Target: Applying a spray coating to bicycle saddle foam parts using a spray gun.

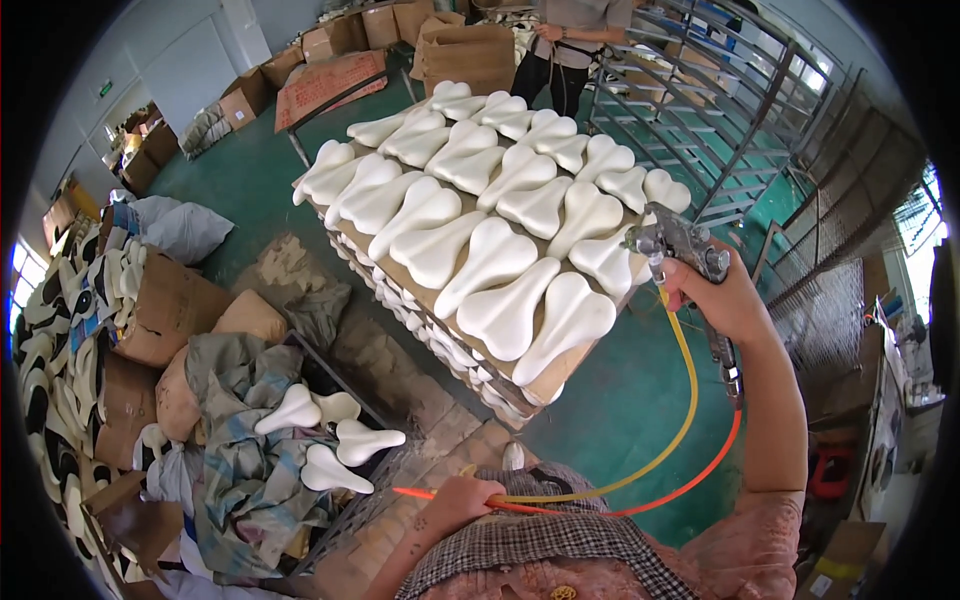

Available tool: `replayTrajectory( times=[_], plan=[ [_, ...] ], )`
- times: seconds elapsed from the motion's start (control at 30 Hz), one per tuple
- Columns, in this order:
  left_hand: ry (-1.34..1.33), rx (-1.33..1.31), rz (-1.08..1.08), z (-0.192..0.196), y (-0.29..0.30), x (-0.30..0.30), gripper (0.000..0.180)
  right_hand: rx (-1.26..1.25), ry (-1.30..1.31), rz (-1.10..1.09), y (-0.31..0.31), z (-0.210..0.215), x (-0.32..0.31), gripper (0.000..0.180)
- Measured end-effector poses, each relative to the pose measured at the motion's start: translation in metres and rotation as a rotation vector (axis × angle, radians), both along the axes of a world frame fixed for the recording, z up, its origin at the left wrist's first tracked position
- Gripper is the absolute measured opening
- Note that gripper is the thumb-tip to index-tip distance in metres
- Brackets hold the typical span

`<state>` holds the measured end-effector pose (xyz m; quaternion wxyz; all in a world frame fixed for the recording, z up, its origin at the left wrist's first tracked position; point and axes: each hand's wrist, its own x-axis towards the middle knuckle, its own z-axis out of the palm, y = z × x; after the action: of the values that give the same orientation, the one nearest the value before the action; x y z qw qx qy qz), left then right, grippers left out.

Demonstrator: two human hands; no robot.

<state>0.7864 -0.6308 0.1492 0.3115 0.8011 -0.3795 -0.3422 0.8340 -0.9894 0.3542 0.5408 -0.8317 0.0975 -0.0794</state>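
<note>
My right hand (pixel 722 296) is wrapped round the grip of a metal spray gun (pixel 682 240), raised at the right edge of a stack of white bicycle saddle pads (pixel 497 262). The pads lie in rows on a cardboard sheet (pixel 545 378), with more layers beneath. A yellow hose (pixel 688 405) and an orange hose (pixel 700 474) run from the gun in a loop to my left hand (pixel 458 505). That hand is closed round both hoses, low in front of my checked apron (pixel 520 545).
Several loose saddle pads (pixel 335 468) lie by a crumpled cloth (pixel 250 400) at the lower left, beside cardboard boxes (pixel 175 300) and piled saddles. Behind the stack stands another person (pixel 575 40). A metal rack (pixel 700 100) is at the far right.
</note>
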Motion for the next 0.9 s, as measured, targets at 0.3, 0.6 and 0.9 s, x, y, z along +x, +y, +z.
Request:
replayTrajectory(
  times=[0.3,0.6,0.9],
  plan=[
    [0.012,0.048,0.006,0.005,0.019,-0.025,0.028,0.043,0.038,0.135,0.048,-0.006,-0.04,0.032],
    [0.009,0.036,0.024,0.004,0.05,-0.061,0.025,-0.041,-0.007,0.048,0.064,-0.003,-0.064,0.039],
    [-0.074,0.042,0.057,0.021,0.054,-0.078,0.019,-0.029,0.022,0.187,0.099,-0.001,-0.072,0.044]
  ],
)
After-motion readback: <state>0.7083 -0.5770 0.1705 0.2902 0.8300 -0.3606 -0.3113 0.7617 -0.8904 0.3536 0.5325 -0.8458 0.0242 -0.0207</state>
